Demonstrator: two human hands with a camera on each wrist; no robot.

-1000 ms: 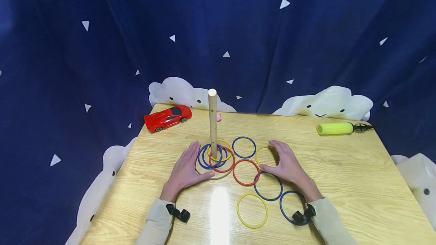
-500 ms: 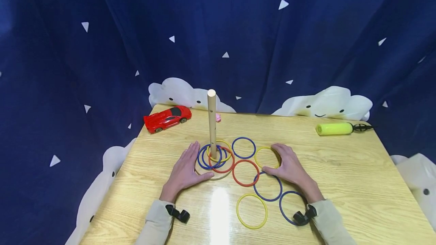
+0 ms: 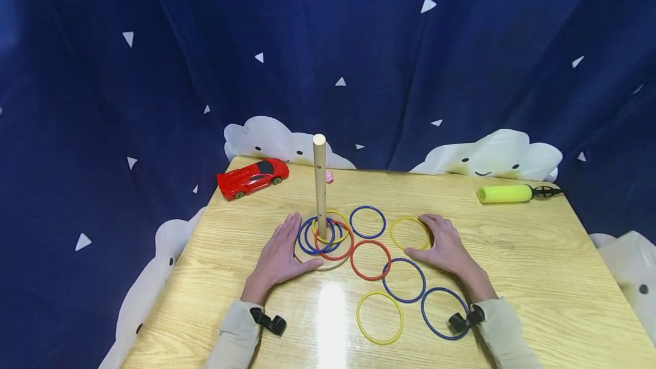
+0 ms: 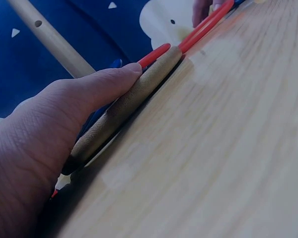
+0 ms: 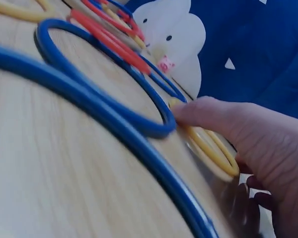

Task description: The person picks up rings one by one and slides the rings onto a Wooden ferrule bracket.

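Note:
My left hand (image 3: pixel 279 255) rests against the round wooden base (image 3: pixel 334 265) of a ring toss post (image 3: pixel 320 187), its fingers straight along the left side. In the left wrist view the thumb (image 4: pixel 99 89) lies along the base rim (image 4: pixel 121 111). Blue, red and yellow rings lie around the upright post. My right hand (image 3: pixel 443 246) holds a yellow ring (image 3: pixel 392 235) by its right side, thumb at the near edge and fingers at the far edge. In the right wrist view that yellow ring (image 5: pixel 211 151) shows beyond the thumb; some fingertips are hidden.
Loose on the table (image 3: pixel 538 278) lie a red ring (image 3: pixel 351 256), another yellow ring (image 3: pixel 357 318) and blue rings, one a far blue ring (image 3: pixel 351 222). Toward the back are a red toy car (image 3: pixel 253 178), a small pink toy (image 3: pixel 329 176) and a yellow-green hand pump (image 3: pixel 504 193).
My right hand has closed in on the yellow ring and shifted to the right, and the ring has slid right with it. My left hand and the post have stayed in place.

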